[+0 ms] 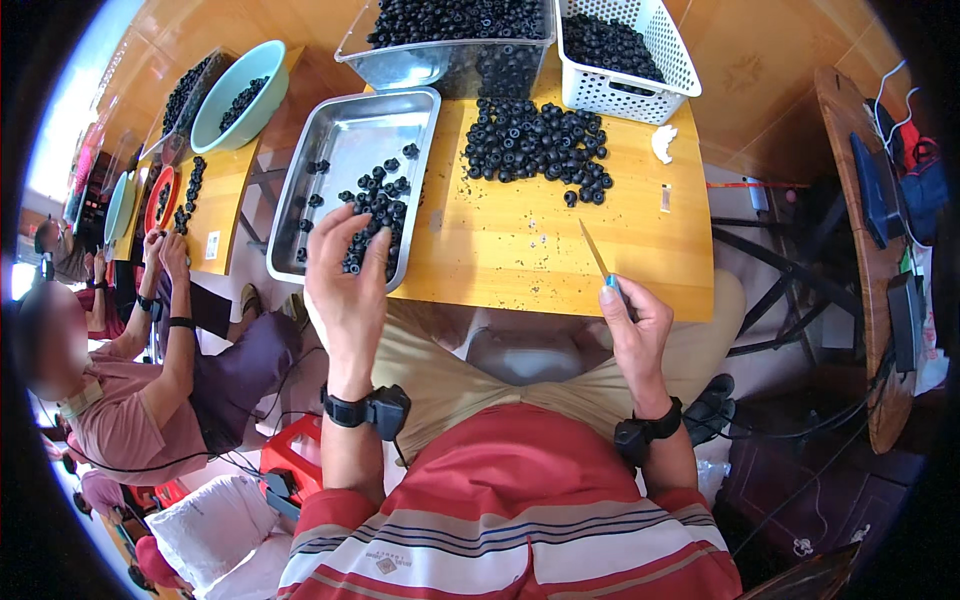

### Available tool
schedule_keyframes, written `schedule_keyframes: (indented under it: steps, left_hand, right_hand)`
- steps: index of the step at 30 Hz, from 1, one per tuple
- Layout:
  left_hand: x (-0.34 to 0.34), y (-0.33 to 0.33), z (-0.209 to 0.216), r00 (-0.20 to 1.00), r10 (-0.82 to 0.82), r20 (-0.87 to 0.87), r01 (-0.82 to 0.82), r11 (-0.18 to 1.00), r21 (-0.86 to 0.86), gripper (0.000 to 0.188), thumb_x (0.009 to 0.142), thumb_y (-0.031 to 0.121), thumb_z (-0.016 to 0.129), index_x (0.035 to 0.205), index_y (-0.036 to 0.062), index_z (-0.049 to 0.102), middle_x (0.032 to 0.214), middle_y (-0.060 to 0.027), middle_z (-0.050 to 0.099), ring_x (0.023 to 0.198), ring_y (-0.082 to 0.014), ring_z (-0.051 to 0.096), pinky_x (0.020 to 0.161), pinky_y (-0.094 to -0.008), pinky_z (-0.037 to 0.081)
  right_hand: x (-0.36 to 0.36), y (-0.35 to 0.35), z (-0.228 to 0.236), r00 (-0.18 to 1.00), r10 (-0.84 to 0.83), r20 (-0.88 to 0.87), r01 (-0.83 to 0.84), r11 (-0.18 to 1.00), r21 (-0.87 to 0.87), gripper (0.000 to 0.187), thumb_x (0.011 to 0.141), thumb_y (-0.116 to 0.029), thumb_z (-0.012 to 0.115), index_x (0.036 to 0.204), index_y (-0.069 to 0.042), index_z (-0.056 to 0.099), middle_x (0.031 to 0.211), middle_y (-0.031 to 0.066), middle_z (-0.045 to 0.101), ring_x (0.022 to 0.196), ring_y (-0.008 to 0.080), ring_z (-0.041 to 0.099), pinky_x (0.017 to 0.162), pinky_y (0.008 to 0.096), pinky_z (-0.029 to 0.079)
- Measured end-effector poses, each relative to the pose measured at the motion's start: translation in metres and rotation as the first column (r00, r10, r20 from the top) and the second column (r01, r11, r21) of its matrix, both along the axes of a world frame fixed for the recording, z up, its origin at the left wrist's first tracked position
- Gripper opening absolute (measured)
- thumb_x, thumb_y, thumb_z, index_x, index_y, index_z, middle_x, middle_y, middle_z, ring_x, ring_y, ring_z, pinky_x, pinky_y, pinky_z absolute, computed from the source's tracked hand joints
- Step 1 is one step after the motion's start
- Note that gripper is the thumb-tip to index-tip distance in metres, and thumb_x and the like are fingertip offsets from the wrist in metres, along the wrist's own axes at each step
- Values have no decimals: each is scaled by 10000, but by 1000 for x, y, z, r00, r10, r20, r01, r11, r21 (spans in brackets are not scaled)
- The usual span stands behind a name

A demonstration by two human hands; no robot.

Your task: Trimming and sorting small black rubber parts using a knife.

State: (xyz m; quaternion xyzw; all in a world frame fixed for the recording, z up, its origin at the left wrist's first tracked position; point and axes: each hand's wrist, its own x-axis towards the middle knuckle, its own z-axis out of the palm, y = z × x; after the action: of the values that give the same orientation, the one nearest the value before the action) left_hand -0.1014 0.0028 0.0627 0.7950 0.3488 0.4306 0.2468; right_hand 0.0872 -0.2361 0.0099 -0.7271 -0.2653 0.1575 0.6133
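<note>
My left hand (346,280) is over the near end of a shallow metal tray (350,120), its fingers apart and nothing visible between them. Small black ring-shaped parts (378,190) lie scattered in the tray beneath and beyond the fingertips. At the table's front edge, my right hand (640,335) is closed round a thin pointed knife (595,248) with a blue band near the grip. Its narrow blade points away from me, up and to the left. Beyond the tip, a loose pile of black ring-shaped parts (535,140) covers the far middle of the yellow wooden table (500,265).
A clear plastic bin (400,68) and a white perforated basket (625,100), both full of black parts, stand at the back. Black crumbs dot the tabletop. At left, another person (140,370) works at a table with a pale green bowl (210,110). A wooden board (840,180) stands at right.
</note>
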Motion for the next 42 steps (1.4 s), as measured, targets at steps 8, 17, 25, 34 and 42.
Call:
schedule_keyframes:
  steps: [8, 17, 25, 34, 42]
  left_hand:
    - [86, -50, -22, 900, -401, -171, 399, 916, -43, 204, 840, 130, 723, 1017, 41, 675, 1013, -149, 678, 957, -329, 659, 786, -414, 548]
    - [162, -47, -55, 858, -377, -350, 406, 914, 10, 217, 842, 184, 702, 1014, 53, 682, 993, -133, 664, 894, -342, 646, 763, -437, 531]
    - [167, -44, -64, 850, -396, -346, 437, 898, 46, 162, 835, 129, 684, 975, 46, 688, 913, -143, 675, 808, -358, 649, 700, -420, 537]
    - [124, -47, -64, 848, -424, 316, 513, 509, -691, 164, 901, 37, 693, 1056, -13, 709, 932, -77, 721, 775, -119, 675, 706, -248, 552]
    - [98, -49, -65, 718, -150, 680, 696, 134, -705, 235, 921, 3, 655, 1156, 8, 659, 991, -47, 683, 873, -116, 666, 838, -280, 594]
  right_hand:
    - [3, -9, -1, 999, -41, -7, 41, 999, -3, 288, 925, -213, 704, 988, 67, 682, 692, -44, 530, 644, 37, 435, 562, 223, 373]
    - [5, -27, -8, 992, -119, -51, 121, 992, 36, 289, 922, -214, 704, 977, 70, 686, 711, -53, 539, 657, 39, 452, 575, 220, 385]
    - [7, -30, -10, 989, -108, -100, 108, 994, -9, 302, 927, -231, 698, 986, 65, 687, 687, -55, 530, 646, 41, 452, 573, 222, 383]
    - [7, -22, -8, 994, -80, -80, 79, 997, -14, 285, 931, -219, 692, 978, 62, 685, 683, -55, 527, 642, 38, 444, 567, 222, 377]
    - [-1, -7, -5, 997, -3, -72, 3, 1000, -6, 296, 933, -209, 699, 1029, 72, 683, 724, -59, 553, 653, 36, 453, 575, 210, 384]
